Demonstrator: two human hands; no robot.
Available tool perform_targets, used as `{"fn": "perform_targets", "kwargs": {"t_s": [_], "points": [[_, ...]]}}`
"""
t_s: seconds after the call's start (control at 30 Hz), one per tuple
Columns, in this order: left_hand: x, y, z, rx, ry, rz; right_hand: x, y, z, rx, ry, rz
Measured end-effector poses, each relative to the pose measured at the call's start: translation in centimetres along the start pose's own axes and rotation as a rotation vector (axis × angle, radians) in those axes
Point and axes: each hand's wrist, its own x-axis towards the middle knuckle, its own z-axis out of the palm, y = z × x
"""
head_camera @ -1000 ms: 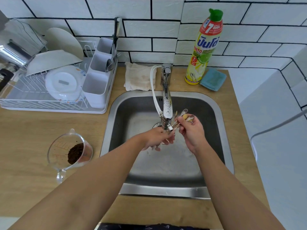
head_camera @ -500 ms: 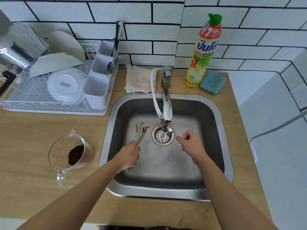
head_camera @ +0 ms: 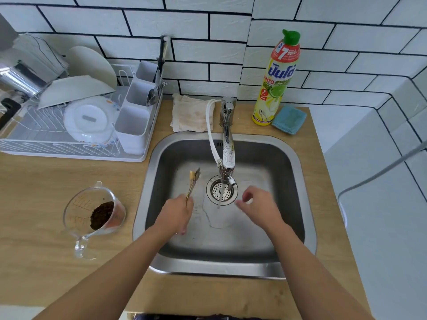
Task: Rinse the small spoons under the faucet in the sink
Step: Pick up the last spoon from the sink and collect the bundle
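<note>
The left hand (head_camera: 176, 214) is inside the sink (head_camera: 298, 181), with its fingers curled tight around the handles of the small spoons (head_camera: 193, 181). The spoons are bunched together and stick up past the fingers, pointing toward the back of the sink. They are off to the left of the water, not under it.

The right hand (head_camera: 258, 205) holds nothing. Its fingers are spread loosely and bent a little, just to the right of the drain (head_camera: 221, 191).

A thin stream of water (head_camera: 219, 197) runs down from the faucet (head_camera: 227, 144) between the two hands and lands by the drain.

Past the left hand's fingers, out on the wooden counter (head_camera: 46, 181), sits a clear measuring cup (head_camera: 92, 213) with something dark brown inside.
</note>
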Motion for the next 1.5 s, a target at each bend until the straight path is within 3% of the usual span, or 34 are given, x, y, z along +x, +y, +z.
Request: {"fn": "perform_targets", "kwargs": {"t_s": [0.1, 0.17, 0.2, 0.23, 0.27, 0.3, 0.33, 0.47, 0.57, 0.73, 1.0, 1.1, 1.17, 1.27, 1.43, 1.47, 1.5], "points": [[-0.8, 0.5, -0.3, -0.097, 0.201, 0.13, 0.1, -0.5, -0.6, 0.177, 0.423, -0.208], [-0.8, 0.4, -0.9, -0.095, 0.009, -0.011, 0.2, 0.0, -0.8, 0.212, 0.44, -0.226], [-0.9, 0.3, -1.4, -0.061, -0.139, -0.155, 0.4, 0.2, -1.2, 0.119, 0.283, -0.202], [-1.2, 0.1, -1.8, -0.002, -0.26, -0.256, 0.5, 0.6, -1.1, -0.079, -0.004, -0.112], [-1.2, -0.2, -2.0, 0.048, -0.322, -0.291, 0.4, 1.0, -1.0, -0.24, -0.279, -0.026], [-1.2, -0.1, -2.3, 0.089, -0.341, -0.289, 0.6, 1.4, -1.1, -0.345, -0.415, 0.026], [-1.0, -0.1, -2.4, 0.086, -0.331, -0.273, 0.9, 1.0, -1.6, -0.31, -0.393, 0.031], [-0.2, -0.7, -2.6, -0.156, -0.203, -0.161, 3.6, -3.2, -5.0, 0.008, 0.047, -0.149], [-0.1, -0.9, -2.3, -0.265, -0.198, -0.123, 6.2, -7.6, -7.9, 0.125, 0.18, -0.303], [-0.9, -0.8, -2.2, -0.333, -0.215, -0.103, 9.3, -12.2, -10.1, -0.089, 0.094, -0.446], [-1.4, -0.8, -2.4, -0.386, -0.15, -0.055, 9.4, -10.7, -8.4, -0.267, 0.073, -0.459], [-1.3, -0.7, -2.3, -0.418, -0.133, -0.054, 8.1, -9.5, -7.8, -0.018, 0.091, -0.493], [-1.2, -0.6, -2.3, -0.421, -0.102, -0.051, 6.5, -8.0, -6.9, 0.217, 0.229, -0.403], [-1.0, -0.4, -2.5, -0.36, 0.081, 0.03, 4.2, -5.8, -4.9, 0.301, 0.365, -0.248], [-0.7, 0.1, -2.7, -0.423, 0.392, 0.194, 1.8, -2.9, -3.3, 0.387, 0.599, -0.301], [-0.4, -0.3, -2.5, -0.345, 0.375, 0.162, 1.7, -2.0, -2.6, 0.363, 0.549, -0.27], [-0.1, -0.6, -2.4, -0.252, 0.275, 0.076, 1.5, -1.1, -2.1, 0.283, 0.381, -0.201]]}}
